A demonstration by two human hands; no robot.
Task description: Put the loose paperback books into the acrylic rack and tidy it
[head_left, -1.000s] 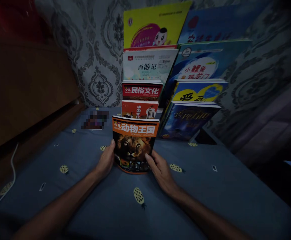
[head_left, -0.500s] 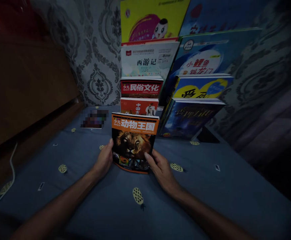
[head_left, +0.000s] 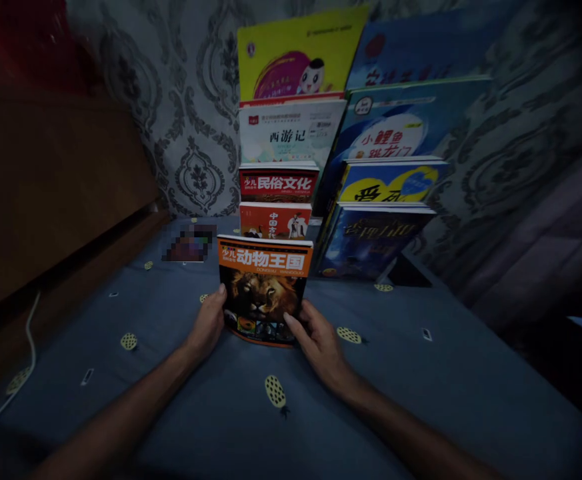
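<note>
Blue patterned bedsheet (head_left: 181, 400) under us, dim light. Our left hand (head_left: 205, 327) and right hand (head_left: 318, 343) grip the lion book (head_left: 263, 290) upright between them by its lower edges, stacked books (head_left: 278, 183) just beyond.

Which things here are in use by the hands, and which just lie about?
In use: lion book, left hand, right hand.
Lying about: stepped rows of books, white cable, blue bedsheet.
</note>
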